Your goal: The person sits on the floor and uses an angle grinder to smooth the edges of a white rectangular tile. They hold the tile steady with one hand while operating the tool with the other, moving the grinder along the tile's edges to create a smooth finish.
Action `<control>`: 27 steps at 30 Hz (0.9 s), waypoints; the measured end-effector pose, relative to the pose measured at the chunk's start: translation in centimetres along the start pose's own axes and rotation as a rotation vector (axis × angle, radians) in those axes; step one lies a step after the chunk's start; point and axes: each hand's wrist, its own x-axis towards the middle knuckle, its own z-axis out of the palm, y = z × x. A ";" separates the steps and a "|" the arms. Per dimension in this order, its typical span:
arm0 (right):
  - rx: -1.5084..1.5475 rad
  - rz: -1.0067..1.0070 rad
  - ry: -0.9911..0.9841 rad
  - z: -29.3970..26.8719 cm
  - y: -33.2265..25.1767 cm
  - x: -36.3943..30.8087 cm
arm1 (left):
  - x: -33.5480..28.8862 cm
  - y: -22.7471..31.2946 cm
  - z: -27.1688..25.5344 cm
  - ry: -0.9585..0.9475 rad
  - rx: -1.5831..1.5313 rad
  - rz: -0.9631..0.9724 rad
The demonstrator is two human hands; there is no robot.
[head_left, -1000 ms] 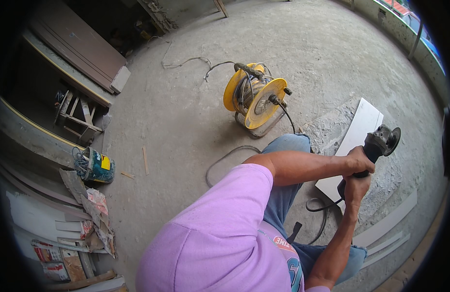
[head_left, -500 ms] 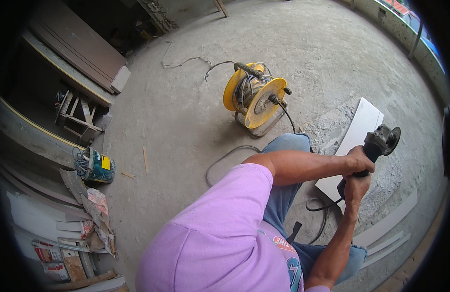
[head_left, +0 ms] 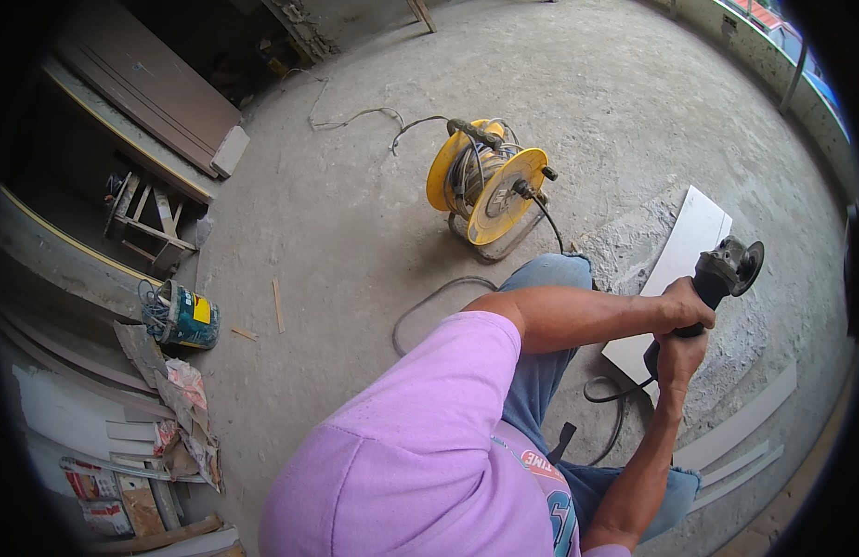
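An angle grinder [head_left: 717, 276] is raised over a white tile-like board [head_left: 673, 251] on the floor, its disc at the upper right. My left hand [head_left: 687, 306] is wrapped round the grinder's dark body. Just below it, my right hand [head_left: 682, 356] grips the rear end, where the black power cord [head_left: 604, 396] leaves and loops down. A thin dark line crosses the board near its far right corner. My fingers are partly hidden by the hands themselves.
A yellow cable reel [head_left: 504, 190] stands ahead on the concrete floor, with a black plug in it. Pale strips [head_left: 741, 418] lie at the right. A paint bucket [head_left: 190, 316] and scrap pieces [head_left: 174, 399] are at the left. Rough mortar [head_left: 634, 237] surrounds the board.
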 end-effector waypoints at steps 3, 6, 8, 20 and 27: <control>-0.001 -0.001 -0.019 0.0 0.3 0.2 | -0.1 0.1 0.0 0.006 0.000 0.002; -0.023 -0.006 -0.006 0.0 0.5 0.3 | -0.1 0.2 0.0 0.002 -0.004 0.008; -0.003 -0.008 -0.001 0.1 0.5 0.3 | -0.1 0.2 0.0 0.001 -0.005 0.011; 0.061 0.089 -0.038 0.0 -0.2 -0.1 | 1.6 -1.5 0.0 -0.086 0.016 -0.041; -0.031 0.110 -0.060 -0.6 1.0 0.6 | 1.3 -2.1 0.7 -0.062 -0.047 -0.088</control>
